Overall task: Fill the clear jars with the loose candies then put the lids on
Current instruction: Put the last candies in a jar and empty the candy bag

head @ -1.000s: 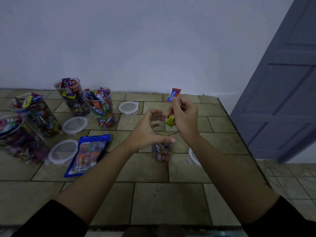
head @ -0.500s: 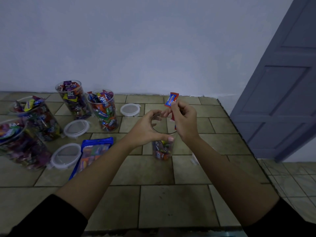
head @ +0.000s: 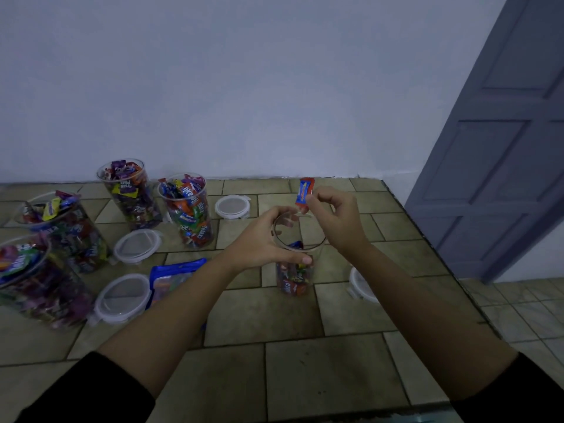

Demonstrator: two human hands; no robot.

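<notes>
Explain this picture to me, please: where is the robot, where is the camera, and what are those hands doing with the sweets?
There is no robot here. A person works with two bare hands, and the single picture comes from a camera worn on their head, looking forward and down.

The left hand grips a clear jar near its rim; the jar is partly filled with wrapped candies. The right hand pinches a red-wrapped candy close to the jar's mouth.

On the tiled counter, to the left, stand four fuller jars without lids. Three lids lie among them, and a blue candy bag lies beside them. A fourth lid shows partly behind the right forearm.
</notes>
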